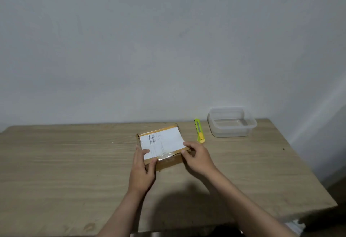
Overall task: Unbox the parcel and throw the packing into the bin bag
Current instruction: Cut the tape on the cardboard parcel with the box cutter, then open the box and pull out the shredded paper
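l hand (143, 169): clamps parcel's near-left corner
r hand (196, 157): pinches parcel's right edge
parcel (162, 143): mid table (56, 161), taped, unopened
step: steadying box; likely next = r hand takes knife (199, 130), cuts tape
tub (231, 121): far right

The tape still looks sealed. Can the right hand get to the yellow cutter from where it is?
Probably yes. The right hand rests on the parcel's near right corner, and the cutter lies just beyond it on bare table, nothing between them.
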Action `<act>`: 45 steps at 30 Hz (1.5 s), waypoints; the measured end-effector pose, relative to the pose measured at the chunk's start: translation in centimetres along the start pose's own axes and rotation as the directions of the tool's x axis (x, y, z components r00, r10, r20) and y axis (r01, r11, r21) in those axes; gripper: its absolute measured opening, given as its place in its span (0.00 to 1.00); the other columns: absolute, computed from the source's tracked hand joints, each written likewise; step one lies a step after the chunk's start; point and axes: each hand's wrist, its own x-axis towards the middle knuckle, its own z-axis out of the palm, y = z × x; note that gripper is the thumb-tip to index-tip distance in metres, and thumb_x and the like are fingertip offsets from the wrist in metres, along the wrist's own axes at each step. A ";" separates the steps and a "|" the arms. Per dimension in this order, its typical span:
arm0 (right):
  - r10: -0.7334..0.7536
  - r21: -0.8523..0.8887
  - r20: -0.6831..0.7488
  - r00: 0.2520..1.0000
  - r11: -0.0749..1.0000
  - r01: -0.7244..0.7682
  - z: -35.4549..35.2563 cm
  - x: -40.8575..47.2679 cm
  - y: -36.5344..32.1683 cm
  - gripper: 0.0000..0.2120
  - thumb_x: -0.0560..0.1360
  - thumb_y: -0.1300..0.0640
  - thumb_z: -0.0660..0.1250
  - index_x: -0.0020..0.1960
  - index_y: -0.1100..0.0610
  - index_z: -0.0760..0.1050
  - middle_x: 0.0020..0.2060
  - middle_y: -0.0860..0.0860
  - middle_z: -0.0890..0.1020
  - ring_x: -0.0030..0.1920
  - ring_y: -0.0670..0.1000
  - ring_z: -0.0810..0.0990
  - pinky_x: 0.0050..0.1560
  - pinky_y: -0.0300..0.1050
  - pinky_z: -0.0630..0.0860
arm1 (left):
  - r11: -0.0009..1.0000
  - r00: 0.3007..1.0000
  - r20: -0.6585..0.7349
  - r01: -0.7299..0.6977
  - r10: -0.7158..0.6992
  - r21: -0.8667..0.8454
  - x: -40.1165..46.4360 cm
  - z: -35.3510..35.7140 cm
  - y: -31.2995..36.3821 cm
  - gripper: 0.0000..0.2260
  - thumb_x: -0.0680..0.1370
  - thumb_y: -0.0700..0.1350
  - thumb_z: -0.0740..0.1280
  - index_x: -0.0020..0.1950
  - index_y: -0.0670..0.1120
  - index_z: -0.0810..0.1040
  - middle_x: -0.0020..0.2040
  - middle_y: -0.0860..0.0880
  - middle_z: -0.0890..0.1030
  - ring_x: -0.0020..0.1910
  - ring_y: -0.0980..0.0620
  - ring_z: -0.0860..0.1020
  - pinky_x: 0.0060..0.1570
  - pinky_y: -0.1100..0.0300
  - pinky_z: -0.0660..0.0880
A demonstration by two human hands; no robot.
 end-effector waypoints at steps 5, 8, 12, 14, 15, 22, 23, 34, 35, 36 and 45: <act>-0.030 -0.037 0.014 0.999 0.999 0.031 -1.4 -3.5 0.0 0.18 0.69 0.55 0.73 0.58 0.55 0.77 0.53 0.49 0.76 0.52 0.45 0.76 0.58 0.38 0.72 | 0.993 0.993 0.118 0.033 -0.020 -0.112 -2.1 -1.8 2.2 0.27 0.72 0.44 0.72 0.68 0.46 0.66 0.64 0.51 0.74 0.62 0.52 0.73 0.56 0.77 0.65; -0.043 -0.002 0.000 0.999 0.999 0.043 -2.1 -6.5 0.2 0.19 0.68 0.56 0.74 0.57 0.51 0.77 0.52 0.46 0.75 0.53 0.42 0.76 0.56 0.31 0.70 | 0.985 0.987 0.153 0.067 -0.043 -0.156 -4.7 -2.6 2.6 0.36 0.68 0.44 0.75 0.71 0.50 0.62 0.65 0.55 0.75 0.63 0.58 0.74 0.61 0.67 0.69; -0.092 0.089 -0.085 0.992 0.991 0.100 -3.0 -10.5 0.1 0.15 0.68 0.61 0.74 0.52 0.49 0.79 0.51 0.48 0.77 0.52 0.40 0.77 0.50 0.22 0.68 | 0.981 0.981 0.196 0.039 -0.002 -0.188 -7.8 -3.7 3.5 0.36 0.68 0.49 0.74 0.71 0.52 0.61 0.66 0.59 0.73 0.64 0.63 0.72 0.62 0.65 0.70; -0.110 0.118 -0.133 0.985 0.985 0.126 -3.7 -11.7 -0.2 0.14 0.68 0.62 0.74 0.50 0.49 0.79 0.49 0.50 0.79 0.50 0.37 0.77 0.48 0.23 0.68 | 0.983 0.973 0.232 0.033 0.011 -0.182 -9.1 -4.1 3.6 0.38 0.67 0.54 0.73 0.72 0.49 0.59 0.67 0.59 0.71 0.65 0.65 0.71 0.63 0.67 0.68; -0.115 0.131 -0.152 0.982 0.982 0.135 -4.0 -12.1 -0.3 0.14 0.68 0.63 0.74 0.49 0.47 0.79 0.48 0.51 0.79 0.48 0.38 0.77 0.46 0.24 0.69 | 0.984 0.969 0.247 0.034 0.010 -0.174 -9.6 -4.3 3.6 0.40 0.66 0.57 0.73 0.72 0.49 0.58 0.67 0.58 0.71 0.65 0.65 0.71 0.63 0.67 0.68; -0.110 0.331 -0.207 0.972 0.927 0.176 -5.3 -11.6 -2.5 0.18 0.72 0.63 0.70 0.59 0.49 0.74 0.53 0.50 0.80 0.50 0.41 0.80 0.50 0.33 0.74 | 0.993 0.943 0.330 0.080 -0.047 -0.088 -10.9 -4.6 3.6 0.51 0.64 0.68 0.71 0.76 0.46 0.50 0.73 0.51 0.64 0.71 0.56 0.65 0.69 0.61 0.64; -0.124 0.286 -0.194 0.973 0.942 0.177 -5.4 -11.1 -2.8 0.18 0.73 0.61 0.70 0.60 0.48 0.73 0.55 0.49 0.79 0.54 0.43 0.78 0.52 0.31 0.72 | 0.993 0.941 0.333 0.087 -0.055 -0.080 -10.9 -4.6 3.6 0.52 0.63 0.71 0.69 0.76 0.46 0.50 0.73 0.52 0.64 0.71 0.56 0.65 0.69 0.61 0.64; -0.078 0.098 0.007 0.997 0.992 0.077 -3.9 -6.5 -3.1 0.32 0.74 0.59 0.67 0.74 0.51 0.58 0.73 0.51 0.63 0.72 0.51 0.64 0.72 0.51 0.64 | 0.992 0.916 0.402 -0.041 -0.011 0.121 -11.5 -4.6 4.8 0.47 0.67 0.77 0.48 0.75 0.48 0.39 0.76 0.51 0.44 0.75 0.58 0.46 0.67 0.76 0.42; -0.063 0.100 0.034 0.997 0.993 0.060 -3.7 -6.3 -2.9 0.33 0.73 0.59 0.67 0.74 0.51 0.58 0.73 0.51 0.63 0.72 0.51 0.63 0.72 0.53 0.63 | 0.983 0.909 0.415 -0.052 -0.026 0.176 -11.4 -4.7 5.0 0.49 0.65 0.78 0.45 0.75 0.47 0.38 0.76 0.49 0.41 0.75 0.56 0.44 0.69 0.73 0.42; -0.050 0.101 0.062 0.997 0.994 0.044 -3.6 -6.2 -2.7 0.33 0.73 0.60 0.67 0.74 0.51 0.58 0.73 0.51 0.63 0.73 0.51 0.63 0.72 0.53 0.63 | 0.966 0.904 0.424 -0.070 -0.044 0.248 -11.3 -4.9 5.2 0.51 0.64 0.79 0.43 0.75 0.45 0.36 0.75 0.47 0.38 0.75 0.54 0.43 0.71 0.67 0.43; -0.157 -0.123 0.117 0.981 0.977 0.172 -3.2 -9.0 -3.0 0.26 0.72 0.57 0.69 0.69 0.55 0.67 0.64 0.50 0.71 0.62 0.44 0.71 0.65 0.39 0.66 | 0.957 0.913 0.390 -0.212 0.121 0.197 -8.8 -5.1 7.6 0.41 0.72 0.62 0.63 0.77 0.46 0.50 0.77 0.48 0.41 0.77 0.53 0.43 0.74 0.58 0.49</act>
